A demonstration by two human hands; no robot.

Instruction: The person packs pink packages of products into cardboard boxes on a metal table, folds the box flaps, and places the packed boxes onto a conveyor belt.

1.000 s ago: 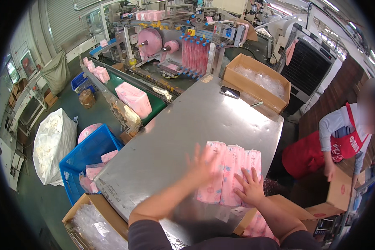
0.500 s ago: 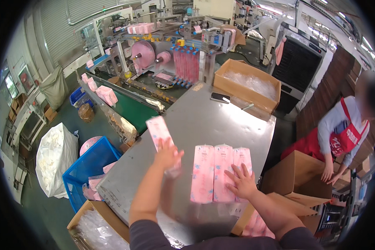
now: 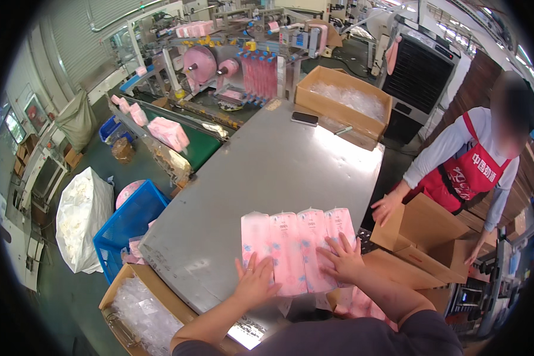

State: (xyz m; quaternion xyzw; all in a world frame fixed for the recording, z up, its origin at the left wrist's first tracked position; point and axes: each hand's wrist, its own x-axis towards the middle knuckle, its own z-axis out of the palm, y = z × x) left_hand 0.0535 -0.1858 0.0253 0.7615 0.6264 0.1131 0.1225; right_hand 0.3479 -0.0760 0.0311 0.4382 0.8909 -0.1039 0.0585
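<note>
Right at the near edge of the grey metal table (image 3: 267, 172), both hands lie flat with fingers spread on a row of four pink plastic packs (image 3: 296, 249): left hand (image 3: 255, 282) on the leftmost pack, right hand (image 3: 342, 261) on the right ones. Farther back sits an open cardboard box (image 3: 343, 101) lined with clear plastic, plus a dark phone (image 3: 304, 118).

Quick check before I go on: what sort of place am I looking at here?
Most likely a factory packing line. Both hands, left hand and right hand, press on a row of pink packets on a steel table; a machine with pink rolls and open cartons stand behind.
</note>
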